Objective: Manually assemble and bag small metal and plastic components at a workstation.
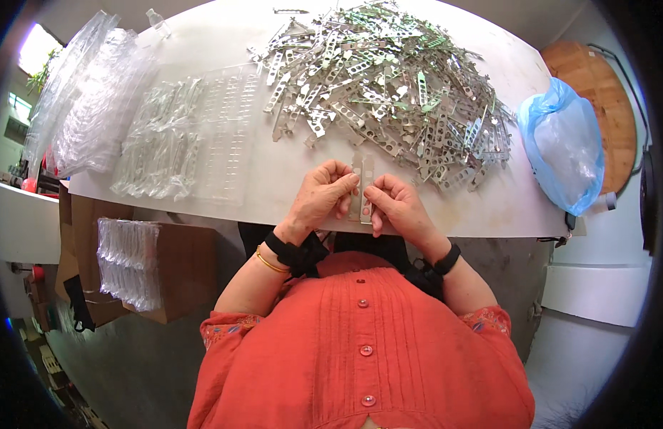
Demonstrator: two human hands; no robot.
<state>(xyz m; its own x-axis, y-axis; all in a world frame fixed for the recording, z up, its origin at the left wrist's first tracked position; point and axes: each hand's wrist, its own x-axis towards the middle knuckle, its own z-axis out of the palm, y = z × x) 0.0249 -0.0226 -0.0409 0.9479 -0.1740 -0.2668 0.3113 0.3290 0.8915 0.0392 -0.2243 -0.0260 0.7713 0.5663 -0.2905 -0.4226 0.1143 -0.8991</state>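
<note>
Close to the table's near edge, my left hand [324, 191] pinches a narrow flat metal bracket [356, 166] between thumb and fingers. Beside it, my right hand [399, 204] grips a second metal bracket [368, 169] with holes along its length. The two brackets stand side by side, nearly parallel, pointing away from me; whether they touch I cannot tell. Fingers cover parts of both. Just beyond my hands lies a large heap of similar perforated metal brackets [396, 79], loose and tangled.
Clear plastic trays [228, 136] lie left on the white table [274, 154], some compartments filled. Stacked clear trays [95, 107] stand at the far left. A blue plastic bag [564, 143] sits at the right edge. Below left, a cardboard box [188, 264] holds wrapped packs [129, 261].
</note>
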